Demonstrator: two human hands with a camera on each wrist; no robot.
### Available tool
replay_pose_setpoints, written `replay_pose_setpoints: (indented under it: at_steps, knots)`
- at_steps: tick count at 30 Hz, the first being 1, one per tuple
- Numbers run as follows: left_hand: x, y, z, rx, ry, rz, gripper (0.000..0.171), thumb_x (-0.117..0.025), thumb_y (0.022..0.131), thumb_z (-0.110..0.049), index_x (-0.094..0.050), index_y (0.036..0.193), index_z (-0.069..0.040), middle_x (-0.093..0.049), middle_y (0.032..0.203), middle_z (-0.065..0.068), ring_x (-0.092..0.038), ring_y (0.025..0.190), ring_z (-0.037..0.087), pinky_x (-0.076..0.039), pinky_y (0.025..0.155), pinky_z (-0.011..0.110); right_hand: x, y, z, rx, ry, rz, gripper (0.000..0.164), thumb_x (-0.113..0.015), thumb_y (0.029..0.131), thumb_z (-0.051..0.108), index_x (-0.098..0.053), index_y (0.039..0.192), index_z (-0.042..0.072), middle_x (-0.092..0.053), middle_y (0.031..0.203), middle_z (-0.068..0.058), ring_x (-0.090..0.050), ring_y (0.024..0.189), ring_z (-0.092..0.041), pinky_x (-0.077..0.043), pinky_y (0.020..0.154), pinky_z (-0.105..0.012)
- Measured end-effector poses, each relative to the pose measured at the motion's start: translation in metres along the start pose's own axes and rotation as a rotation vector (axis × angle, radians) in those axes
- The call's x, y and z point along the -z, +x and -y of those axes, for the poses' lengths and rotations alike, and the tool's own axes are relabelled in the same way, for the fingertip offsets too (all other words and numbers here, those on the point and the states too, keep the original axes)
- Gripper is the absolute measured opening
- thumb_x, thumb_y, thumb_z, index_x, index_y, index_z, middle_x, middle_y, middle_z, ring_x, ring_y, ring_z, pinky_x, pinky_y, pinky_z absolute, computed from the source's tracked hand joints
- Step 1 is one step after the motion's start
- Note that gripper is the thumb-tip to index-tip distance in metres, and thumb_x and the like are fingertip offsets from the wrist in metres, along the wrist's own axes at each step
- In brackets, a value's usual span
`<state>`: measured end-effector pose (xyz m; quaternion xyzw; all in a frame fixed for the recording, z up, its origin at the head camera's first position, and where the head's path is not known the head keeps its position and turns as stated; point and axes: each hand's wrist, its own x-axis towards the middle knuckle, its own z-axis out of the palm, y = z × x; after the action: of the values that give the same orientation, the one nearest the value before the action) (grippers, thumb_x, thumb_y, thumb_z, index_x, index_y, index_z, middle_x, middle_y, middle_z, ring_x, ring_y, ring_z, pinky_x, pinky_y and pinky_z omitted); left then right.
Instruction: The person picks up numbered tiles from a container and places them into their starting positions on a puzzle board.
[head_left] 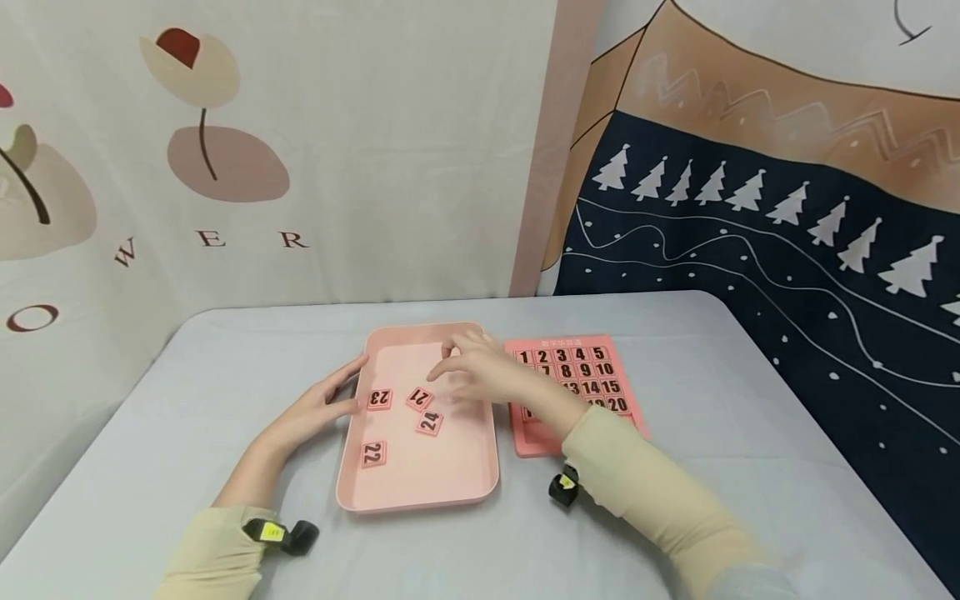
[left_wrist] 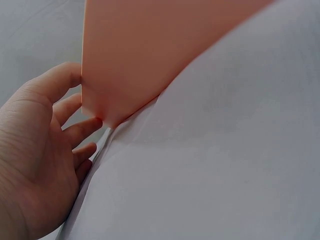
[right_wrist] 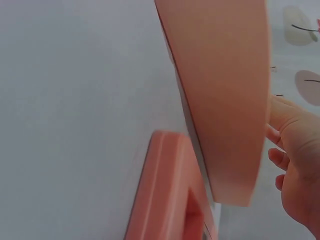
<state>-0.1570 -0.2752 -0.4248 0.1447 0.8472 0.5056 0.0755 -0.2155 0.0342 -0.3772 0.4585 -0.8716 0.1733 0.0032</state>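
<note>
A pink tray (head_left: 420,492) holds loose number tiles: 23 (head_left: 379,399), 22 (head_left: 373,454), 24 (head_left: 429,423) and a tilted one (head_left: 419,398) that looks like 21. My left hand (head_left: 311,417) is at the tray's left side, thumb and fingertips touching its rim and outer wall. Over the tray's upper right part hovers my right hand (head_left: 480,367), fingers loosely bent and apart, with nothing visible between them. In the right wrist view that hand (right_wrist: 302,155) shows beyond the tray wall (right_wrist: 225,110), its fingertips partly hidden.
Right of the tray lies a pink number board (head_left: 626,387) with rows of number tiles, partly covered by my right forearm. Both lie on a pale cloth-covered table (head_left: 247,358). Printed curtains (head_left: 420,167) hang behind the table and along its right side.
</note>
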Motion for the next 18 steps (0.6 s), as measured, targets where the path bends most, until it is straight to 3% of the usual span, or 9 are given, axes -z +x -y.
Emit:
replay_pose_setpoints:
  at_steps: [9,18]
  knots:
    - [0.002,0.0,-0.001,-0.006,-0.004,0.001,0.074,-0.065,0.091,-0.02,-0.026,0.153,-0.015,-0.018,0.157,0.016,-0.012,0.141,0.042,-0.01,0.108,0.065,-0.013,0.025,0.001,-0.019,-0.047,0.089,0.039,-0.078,0.077,0.041,-0.07,0.115,0.035,-0.047,0.108,0.007,-0.039,0.103,-0.011,-0.03,0.095,-0.034]
    - [0.0,-0.002,-0.007,0.001,0.008,-0.002,0.074,-0.065,0.091,-0.02,-0.026,0.153,-0.014,-0.018,0.156,0.018,-0.012,0.141,0.043,-0.01,0.109,0.065,-0.017,0.034,0.004,-0.047,-0.093,0.156,0.04,-0.078,0.077,0.038,-0.069,0.116,0.039,-0.045,0.106,0.008,-0.037,0.1,-0.011,-0.03,0.091,-0.03]
